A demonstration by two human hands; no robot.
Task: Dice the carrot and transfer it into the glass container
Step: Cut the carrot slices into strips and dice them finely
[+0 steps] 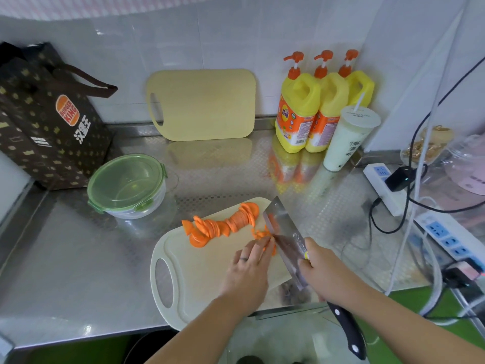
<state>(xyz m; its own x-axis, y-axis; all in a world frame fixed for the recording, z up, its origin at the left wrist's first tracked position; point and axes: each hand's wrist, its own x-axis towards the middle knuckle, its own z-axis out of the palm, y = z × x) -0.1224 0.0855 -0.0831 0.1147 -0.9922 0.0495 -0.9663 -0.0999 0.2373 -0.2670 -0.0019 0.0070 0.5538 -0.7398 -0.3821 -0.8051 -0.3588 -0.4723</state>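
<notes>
Left hand (246, 266): fingers bent down, tips holding a small bunch of cut pieces (259, 234) right against the blade; a ring on one finger.
Right hand (316, 266): wrapped round the cleaver (284, 233) where blade meets handle; the black handle juts out under the wrist.
Cleaver: blade tilted, its edge down on the board among the cut pieces, hiding some of them.
Carrot slices (223, 224): a fanned row of rounds along the far part of the cutting board (199, 269), left of the blade.
Glass container (127, 185): on the steel counter (65, 258) beyond the board's left end, apart from it; its green clip lid is on.
In between: the row of slices lies between the hands and the container.
Back wall: a second board (202, 105) leaning upright.
Left: a brown paper bag (44, 119) just behind the container.
Right: three yellow pump bottles (299, 111), a lidded cup with straw (346, 140), power strips (383, 185) and trailing cables near the board's right side.
</notes>
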